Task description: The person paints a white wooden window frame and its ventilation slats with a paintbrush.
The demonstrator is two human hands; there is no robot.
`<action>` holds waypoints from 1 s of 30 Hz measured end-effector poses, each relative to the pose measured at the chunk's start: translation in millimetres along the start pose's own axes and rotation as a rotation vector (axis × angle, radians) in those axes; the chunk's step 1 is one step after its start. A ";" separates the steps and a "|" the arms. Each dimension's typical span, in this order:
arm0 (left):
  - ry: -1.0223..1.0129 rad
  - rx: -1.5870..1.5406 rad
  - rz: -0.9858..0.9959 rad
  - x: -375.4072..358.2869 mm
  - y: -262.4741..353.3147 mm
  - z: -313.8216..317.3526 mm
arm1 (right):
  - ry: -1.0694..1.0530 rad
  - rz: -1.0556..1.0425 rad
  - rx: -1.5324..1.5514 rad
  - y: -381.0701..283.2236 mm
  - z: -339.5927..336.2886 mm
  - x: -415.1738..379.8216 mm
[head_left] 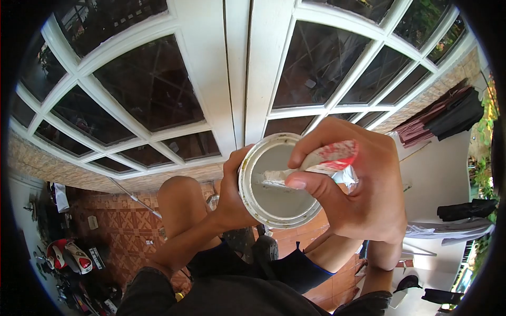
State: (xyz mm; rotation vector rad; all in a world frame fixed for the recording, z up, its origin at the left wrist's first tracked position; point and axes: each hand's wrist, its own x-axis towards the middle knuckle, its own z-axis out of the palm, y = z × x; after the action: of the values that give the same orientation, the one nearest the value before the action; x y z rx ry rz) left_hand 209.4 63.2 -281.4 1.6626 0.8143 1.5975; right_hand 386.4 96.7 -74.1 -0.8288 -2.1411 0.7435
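Note:
My left hand [234, 189] is wrapped round the left side of a round white paint tub [245, 196], tilted so its inside faces me. Pale grey-white paint [287, 204] shows within, and dried smears mark the rim. Above the tub's right side, my right hand [369, 184] grips a paint-smeared paintbrush [331, 158] with a red and white handle between thumb and fingers. The brush's whitish tip [274, 178] points left over the opening. A small pale blue-white bit [346, 178] shows by the palm.
White double doors [200, 58] with dark glass panes stand right in front of the tub. Below are my bent knee [182, 197] and a patterned tile floor [124, 218]. A red and white motorcycle [71, 256] is at the left; dark clothes [453, 113] hang at the right.

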 end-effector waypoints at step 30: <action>-0.038 -0.162 -0.165 22.8 45.7 24.9 | 0.232 0.087 0.260 31.9 -30.5 -34.9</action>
State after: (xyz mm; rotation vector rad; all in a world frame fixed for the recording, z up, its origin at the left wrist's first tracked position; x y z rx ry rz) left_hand 234.5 54.4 -231.2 1.4686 0.7613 1.4730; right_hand 439.3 98.6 -93.1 -0.8284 -1.7687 0.9024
